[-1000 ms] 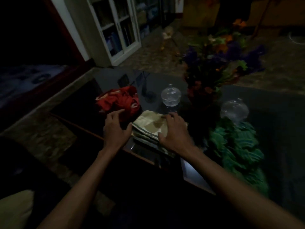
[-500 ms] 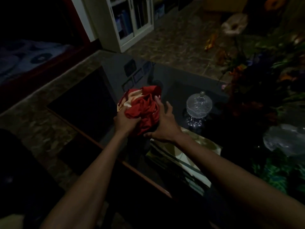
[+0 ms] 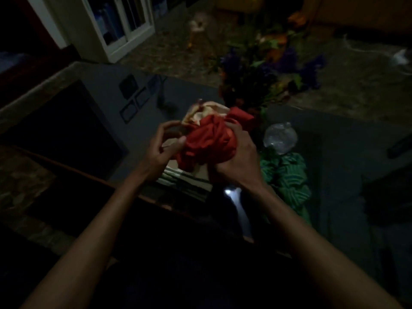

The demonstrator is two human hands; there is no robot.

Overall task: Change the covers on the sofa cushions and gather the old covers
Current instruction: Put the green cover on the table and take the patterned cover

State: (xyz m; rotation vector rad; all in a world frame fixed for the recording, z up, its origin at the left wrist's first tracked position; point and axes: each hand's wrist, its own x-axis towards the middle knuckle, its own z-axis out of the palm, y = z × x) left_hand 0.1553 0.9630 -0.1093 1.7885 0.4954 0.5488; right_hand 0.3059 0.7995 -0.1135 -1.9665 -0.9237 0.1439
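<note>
Since half a second back, the red bundle (image 3: pixel 209 143) has drifted right with both hands and now hangs over the folded beige covers (image 3: pixel 189 175), and the left hand has loosened off it.

The glass tabletop (image 3: pixel 107 85) is the biggest thing here, dark and shiny, stretching out past both hands with its wooden near edge running under the wrists. Beyond the right hand sits a bushy flower arrangement (image 3: pixel 263 70), purple and orange, pretty close behind the bundle. To the right of the right hand there's a crumpled green striped cloth (image 3: pixel 287 177), and just above it a clear glass lidded jar (image 3: pixel 279 137). Far past the left hand, a white cabinet (image 3: pixel 120 25) stands on the stone floor. Left of the left hand the glass looks bare.

The red bundle is scrunched soft fabric with a cream lining poking out on top. The right hand (image 3: pixel 236 161) is wrapped tight round its right side. The left hand (image 3: pixel 162 148) is half curled, fingertips at the bundle's left edge, thumb touching the red cloth; can't tell if it's really pinching.
</note>
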